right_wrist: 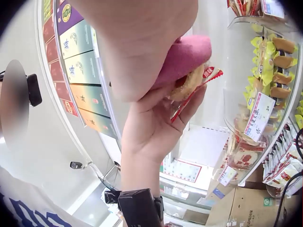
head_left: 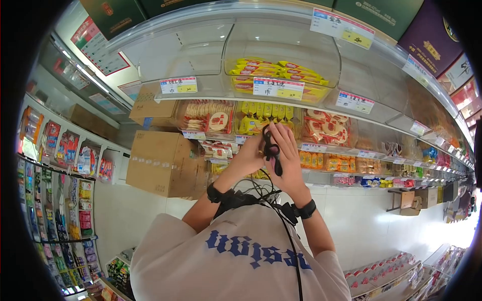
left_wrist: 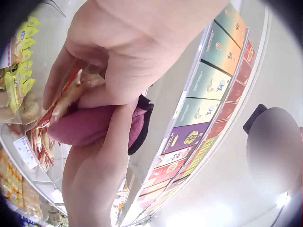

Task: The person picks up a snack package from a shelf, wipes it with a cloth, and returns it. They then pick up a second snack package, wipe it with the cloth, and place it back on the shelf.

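Observation:
Both hands meet in front of the snack shelves in the head view. My left hand (head_left: 250, 153) holds a clear packet of round, pale biscuits with red edges (right_wrist: 190, 86) between thumb and fingers. My right hand (head_left: 287, 163) grips a fuzzy pink pad with black trim (left_wrist: 80, 126), its thumb lying across the pad in the left wrist view. The pad overlaps the packet's face in both wrist views. From above, the black trim shows between the two hands, while the packet is mostly hidden by them.
Similar biscuit packets (head_left: 217, 116) fill a bin just ahead, beside yellow-wrapped snacks (head_left: 256, 123). An upper bin holds more yellow packets (head_left: 281, 72). Cardboard boxes (head_left: 155, 163) are stacked at left. Black cables (head_left: 261, 183) hang near the wrists.

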{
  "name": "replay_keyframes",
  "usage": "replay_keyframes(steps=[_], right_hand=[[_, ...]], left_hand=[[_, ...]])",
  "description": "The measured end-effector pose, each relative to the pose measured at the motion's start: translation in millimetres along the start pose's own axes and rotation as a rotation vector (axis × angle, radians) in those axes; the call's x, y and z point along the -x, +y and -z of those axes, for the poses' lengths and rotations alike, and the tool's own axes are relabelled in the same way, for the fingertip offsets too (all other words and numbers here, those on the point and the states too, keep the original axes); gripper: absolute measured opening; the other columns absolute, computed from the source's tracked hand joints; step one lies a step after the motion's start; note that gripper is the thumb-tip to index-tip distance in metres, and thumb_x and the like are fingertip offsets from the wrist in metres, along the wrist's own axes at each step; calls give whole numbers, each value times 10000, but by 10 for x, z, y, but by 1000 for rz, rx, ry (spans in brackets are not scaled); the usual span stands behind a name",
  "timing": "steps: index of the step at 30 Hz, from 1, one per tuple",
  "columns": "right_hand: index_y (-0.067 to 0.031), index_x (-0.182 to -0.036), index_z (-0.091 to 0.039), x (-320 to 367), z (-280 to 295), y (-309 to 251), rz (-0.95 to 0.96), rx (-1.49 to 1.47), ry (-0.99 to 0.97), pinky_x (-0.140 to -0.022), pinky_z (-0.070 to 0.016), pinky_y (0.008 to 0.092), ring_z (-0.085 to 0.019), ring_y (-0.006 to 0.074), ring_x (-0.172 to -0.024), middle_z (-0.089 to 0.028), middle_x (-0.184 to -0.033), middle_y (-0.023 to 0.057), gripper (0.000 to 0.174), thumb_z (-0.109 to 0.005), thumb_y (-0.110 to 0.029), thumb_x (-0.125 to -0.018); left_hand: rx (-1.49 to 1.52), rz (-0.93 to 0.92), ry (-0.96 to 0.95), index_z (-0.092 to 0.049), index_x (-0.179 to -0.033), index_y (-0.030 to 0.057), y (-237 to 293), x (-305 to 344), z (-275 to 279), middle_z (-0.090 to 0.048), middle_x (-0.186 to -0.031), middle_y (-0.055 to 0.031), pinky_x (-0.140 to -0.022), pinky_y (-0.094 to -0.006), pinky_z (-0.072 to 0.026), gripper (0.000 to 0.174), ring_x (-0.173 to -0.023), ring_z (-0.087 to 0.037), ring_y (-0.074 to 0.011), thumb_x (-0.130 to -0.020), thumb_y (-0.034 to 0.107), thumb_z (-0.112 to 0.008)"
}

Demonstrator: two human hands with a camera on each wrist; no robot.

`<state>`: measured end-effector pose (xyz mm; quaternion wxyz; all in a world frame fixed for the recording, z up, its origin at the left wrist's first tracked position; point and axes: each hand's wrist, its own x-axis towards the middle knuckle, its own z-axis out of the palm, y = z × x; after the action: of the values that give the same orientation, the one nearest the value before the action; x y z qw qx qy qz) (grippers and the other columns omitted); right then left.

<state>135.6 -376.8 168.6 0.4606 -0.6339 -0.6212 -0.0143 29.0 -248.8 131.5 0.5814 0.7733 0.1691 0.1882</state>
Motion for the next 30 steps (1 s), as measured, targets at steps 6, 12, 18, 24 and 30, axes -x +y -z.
replay_keyframes(steps=[6,12,18,24,30], right_hand=[[29,-1386,-474,131,-145,283,-184,-116,202,-1119,-386,409,-493,385,-1337,-506,-1434,241,478,-582,-51,-927],[-58,-1224,-558,311,18,524,-844,-892,395,-855,-492,270,-611,103,-973,-621,-1087,20,322,-582,-316,-1033],[-51,-1047,-622,258,-52,315,-683,-761,332,-601,-436,207,-529,55,-683,-583,-810,-25,117,-658,-140,-980],[32,-1216,-565,293,-171,267,-509,-390,328,-836,-510,332,-642,248,-975,-644,-1123,148,352,-673,24,-882],[14,-1465,-410,164,-270,106,-311,-311,157,-1152,-319,392,-305,432,-1458,-263,-1599,252,631,-633,3,-875]], left_hand=[[-98,52,-20,-538,-1284,-24,179,4,-55,-651,-1137,-126,-891,-317,-514,438,-1051,-624,-148,-879,41,-690],[210,-88,94,-560,-1257,-14,268,-67,10,-644,-1127,-65,-857,-305,-528,397,-1022,-617,-125,-922,120,-726],[-10,13,173,-505,-1371,-5,282,-104,-10,-605,-1188,-123,-849,-325,-501,598,-1093,-604,-191,-879,204,-772],[-106,-220,291,-505,-1369,-5,181,-103,-180,-601,-1172,-123,-871,-318,-506,530,-1059,-603,-221,-937,222,-710],[157,62,124,-578,-1305,-17,363,-64,-51,-584,-1041,-64,-717,-243,-476,439,-856,-570,-94,-1063,341,-499]])
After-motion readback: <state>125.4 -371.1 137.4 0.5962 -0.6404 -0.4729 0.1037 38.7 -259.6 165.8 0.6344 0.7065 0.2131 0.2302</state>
